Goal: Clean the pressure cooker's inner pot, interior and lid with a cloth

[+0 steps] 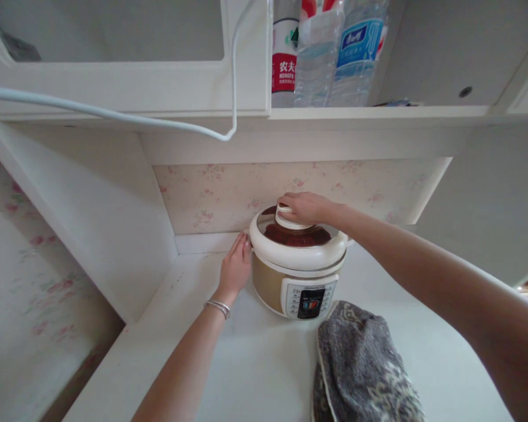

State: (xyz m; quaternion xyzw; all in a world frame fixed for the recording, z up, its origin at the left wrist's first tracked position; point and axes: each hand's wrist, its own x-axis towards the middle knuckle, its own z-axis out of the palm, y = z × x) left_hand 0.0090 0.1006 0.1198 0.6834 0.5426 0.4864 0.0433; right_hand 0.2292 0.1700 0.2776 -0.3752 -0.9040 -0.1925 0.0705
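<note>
A round electric cooker [268,280], cream and gold with a button panel [310,298] at its front, stands upright on the white counter. Its cream-rimmed lid [297,256] has a dark reddish-brown top and sits on the body. My right hand [305,208] is closed round the white lid handle [288,221], reaching in from the right. At the cooker's left side, my left hand [236,266] rests with stretched fingers against the rim and side handle; its thumb is hidden. Silver bangles [220,306] circle my left wrist. A grey patterned cloth [363,357] lies crumpled in front of the cooker.
Above hangs a white cabinet [127,88] with an open shelf holding several plastic bottles [319,55]. A white cable [158,122] loops down before it. White side panels [88,193] bound the counter [242,375], with floral wallpaper [211,196] behind.
</note>
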